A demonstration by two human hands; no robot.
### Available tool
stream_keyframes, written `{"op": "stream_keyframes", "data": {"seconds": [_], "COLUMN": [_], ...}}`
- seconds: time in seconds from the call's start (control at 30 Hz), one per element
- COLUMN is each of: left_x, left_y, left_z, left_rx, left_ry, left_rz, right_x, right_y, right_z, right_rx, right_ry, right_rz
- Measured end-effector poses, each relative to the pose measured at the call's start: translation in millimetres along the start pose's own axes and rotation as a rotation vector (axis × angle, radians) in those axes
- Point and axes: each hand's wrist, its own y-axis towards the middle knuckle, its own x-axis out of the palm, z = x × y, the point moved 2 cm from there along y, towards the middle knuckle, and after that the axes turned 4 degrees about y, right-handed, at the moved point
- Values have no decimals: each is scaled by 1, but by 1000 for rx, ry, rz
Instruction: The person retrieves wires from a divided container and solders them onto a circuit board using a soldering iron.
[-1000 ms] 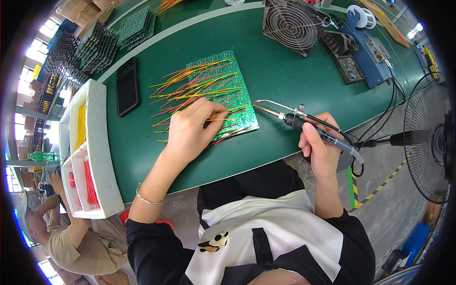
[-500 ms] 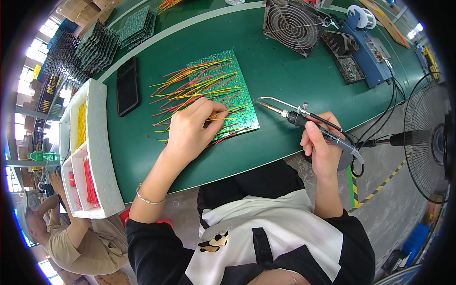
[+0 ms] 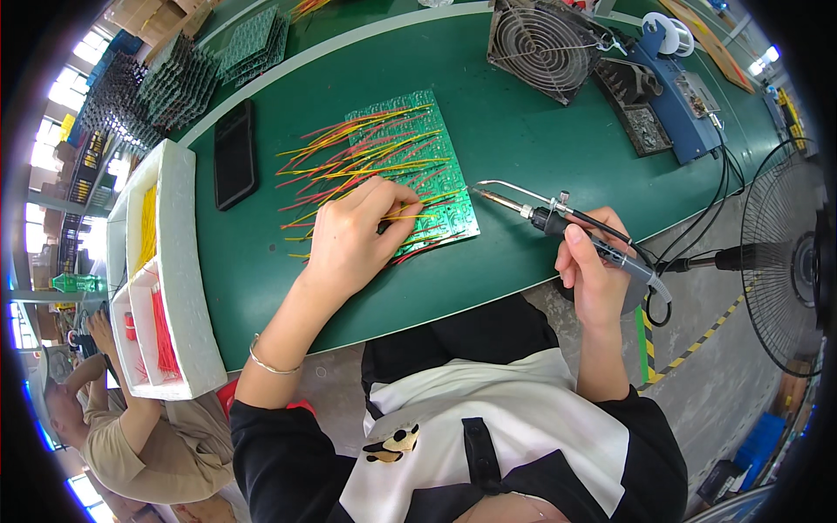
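A green circuit board panel (image 3: pixel 445 144) lies on the green bench, with several red and yellow wires fanning out over its left side. My left hand (image 3: pixel 349 234) rests over the board's lower left, thumb and forefinger pinched on a yellow wire (image 3: pixel 438 199). In my right hand (image 3: pixel 596 277) is a soldering iron (image 3: pixel 547 220), held like a pen and pointing left. A thin curved metal tube runs alongside its tip. That tip is close to the board's right edge; whether it touches cannot be made out.
On the left, a white foam box (image 3: pixel 200 331) holds yellow and red wires beside a black phone (image 3: pixel 235 157). A square fan (image 3: pixel 542 48) and a blue soldering station (image 3: pixel 676 109) with a solder spool stand at the back right. Another person (image 3: pixel 161 444) sits lower left.
The soldering iron's tip has come slightly left, closer to the board. My left hand keeps its pinch on the wire. The whole view has shifted a little.
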Motion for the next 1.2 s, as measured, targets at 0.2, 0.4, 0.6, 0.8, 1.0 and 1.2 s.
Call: {"op": "stream_keyframes", "data": {"seconds": [0.2,0.4,0.6,0.8,1.0,1.2], "left_x": [-1,-2,0,2,0,-1], "left_y": [3,3,0,1,1,0], "left_z": [3,8,7,7,8,4], "left_rx": [5,23,-30,-14,-13,-21], "left_ry": [33,44,24,15,34,31], "left_rz": [-14,1,3,18,-1,-4], "right_x": [-7,-49,-84,-97,-102,-82], "right_y": [2,22,25,29,27,13], "right_z": [-2,-24,-38,-30,-33,-35], "right_rx": [-38,-356,-565,-361,-435,-562], "right_ry": [13,-130,-251,-444,-469,-326], "right_rz": [57,379,541,559,558,590]}}
